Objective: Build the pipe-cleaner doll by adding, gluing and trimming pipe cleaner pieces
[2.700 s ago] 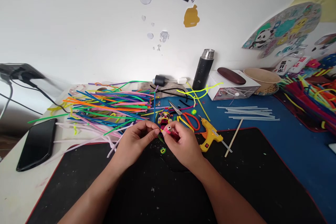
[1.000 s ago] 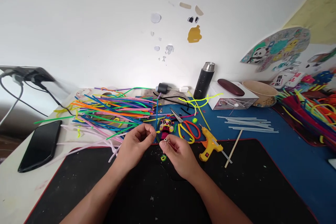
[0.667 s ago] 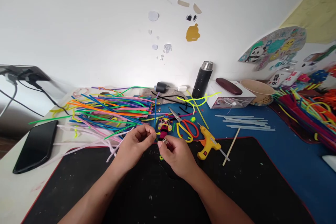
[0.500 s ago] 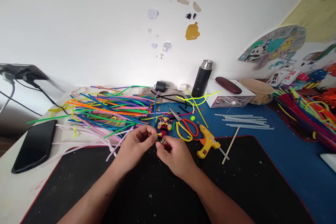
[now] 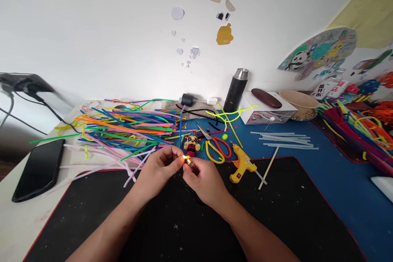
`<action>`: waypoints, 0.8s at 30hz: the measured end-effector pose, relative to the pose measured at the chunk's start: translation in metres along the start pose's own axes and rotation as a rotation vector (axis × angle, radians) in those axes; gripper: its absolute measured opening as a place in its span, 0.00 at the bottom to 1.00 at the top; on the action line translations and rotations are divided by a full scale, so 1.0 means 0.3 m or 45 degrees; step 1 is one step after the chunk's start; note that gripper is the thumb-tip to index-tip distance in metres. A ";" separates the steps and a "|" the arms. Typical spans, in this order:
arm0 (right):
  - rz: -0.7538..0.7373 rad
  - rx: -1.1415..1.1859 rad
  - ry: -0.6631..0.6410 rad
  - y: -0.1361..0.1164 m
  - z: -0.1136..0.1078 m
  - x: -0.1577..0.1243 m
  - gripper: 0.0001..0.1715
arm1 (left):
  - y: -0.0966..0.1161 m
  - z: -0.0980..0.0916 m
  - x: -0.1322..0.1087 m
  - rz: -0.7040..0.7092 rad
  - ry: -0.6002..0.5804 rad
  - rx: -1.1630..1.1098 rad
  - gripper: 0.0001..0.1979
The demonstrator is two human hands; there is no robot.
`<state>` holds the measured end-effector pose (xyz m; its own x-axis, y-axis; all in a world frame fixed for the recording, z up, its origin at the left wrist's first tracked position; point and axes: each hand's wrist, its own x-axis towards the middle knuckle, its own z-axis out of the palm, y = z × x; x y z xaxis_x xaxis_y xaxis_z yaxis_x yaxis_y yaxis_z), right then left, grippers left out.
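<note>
My left hand [image 5: 160, 170] is closed, its thumb and forefinger pinching a small yellow piece [image 5: 185, 156], perhaps a bit of pipe cleaner. In my right hand [image 5: 205, 181] is a lighter [image 5: 190, 163], most of it covered by the fingers. A small flame [image 5: 188, 160] burns at its metal end, right beside the yellow piece. Just beyond the fingertips lies a pipe-cleaner doll [image 5: 192, 144] with a colourful head and dark red body. Scissors [image 5: 215, 144] with red and yellow handles rest to its right.
A yellow glue gun [image 5: 241, 166] and a wooden stick [image 5: 269, 169] lie on the right, with glue sticks [image 5: 285, 139] behind. Loose pipe cleaners [image 5: 129, 125] heap up at left near a black phone [image 5: 39, 170]. A black flask [image 5: 236, 92] stands by the wall.
A flame has appeared at the lighter, where none showed half a second ago. Both hands stay in nearly the same place.
</note>
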<state>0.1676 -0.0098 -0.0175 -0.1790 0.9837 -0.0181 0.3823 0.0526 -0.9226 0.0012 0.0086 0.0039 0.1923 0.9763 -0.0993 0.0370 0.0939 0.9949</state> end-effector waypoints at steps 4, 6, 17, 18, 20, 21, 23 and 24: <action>0.015 0.006 0.004 0.004 0.000 0.002 0.19 | -0.001 0.001 0.001 -0.010 -0.006 -0.003 0.17; 0.023 0.004 -0.002 0.006 -0.002 0.003 0.19 | -0.001 0.001 0.002 -0.012 -0.005 0.010 0.18; 0.063 -0.005 -0.045 0.006 -0.004 0.008 0.20 | -0.003 -0.001 -0.002 -0.070 -0.072 -0.010 0.18; 0.066 -0.007 -0.043 0.007 -0.004 0.008 0.20 | -0.004 -0.002 -0.001 -0.089 -0.081 -0.026 0.18; 0.060 -0.016 -0.042 0.008 -0.005 0.008 0.20 | -0.004 -0.003 0.000 -0.117 -0.088 -0.059 0.19; 0.055 -0.024 -0.040 0.009 -0.006 0.009 0.20 | -0.005 -0.004 0.001 -0.124 -0.085 -0.073 0.19; 0.048 -0.035 -0.040 0.011 -0.010 0.012 0.20 | -0.005 -0.006 0.001 -0.130 -0.075 -0.084 0.19; 0.046 -0.038 -0.037 0.012 -0.013 0.013 0.20 | -0.005 -0.007 0.002 -0.129 -0.072 -0.080 0.19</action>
<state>0.1719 -0.0050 -0.0195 -0.1909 0.9796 -0.0629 0.4156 0.0226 -0.9092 -0.0009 0.0094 0.0025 0.2460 0.9487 -0.1986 -0.0020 0.2055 0.9787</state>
